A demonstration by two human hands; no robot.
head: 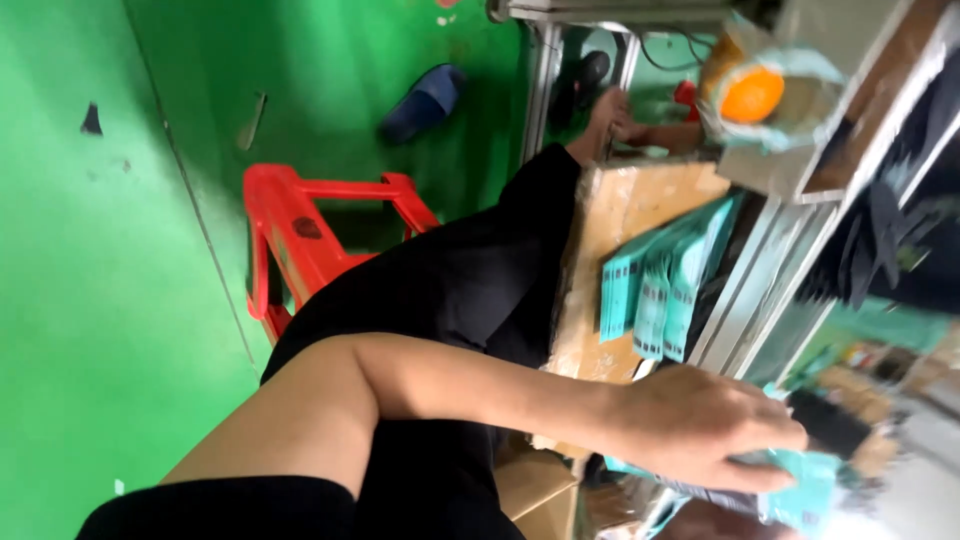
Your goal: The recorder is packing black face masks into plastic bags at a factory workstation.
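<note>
Nearest the camera, a bare forearm runs from the lower left of the frame toward the lower right, ending in a hand (700, 425) whose fingers curl down over a teal packet (805, 490) at the bottom right edge, pressing on its top; which hand this is cannot be told from the tilted view, and no second hand shows clearly. The packet lies at the lower right, blurred, with a dark strip (835, 425) just beyond the fingertips. Just above the hand, in the middle right of the frame, a stack of similar teal packets (655, 285) stands on edge in a cardboard box (610, 215), beside a metal shelf frame (760, 290). The person's black clothing (450, 290) fills the centre. Behind it, centre left, a red plastic stool (300, 235) stands on the green floor (90, 300). At the top centre a dark blue slipper (425, 100) lies on the floor, and at the upper right an orange round thing (752, 93) sits wrapped in clear plastic.
</note>
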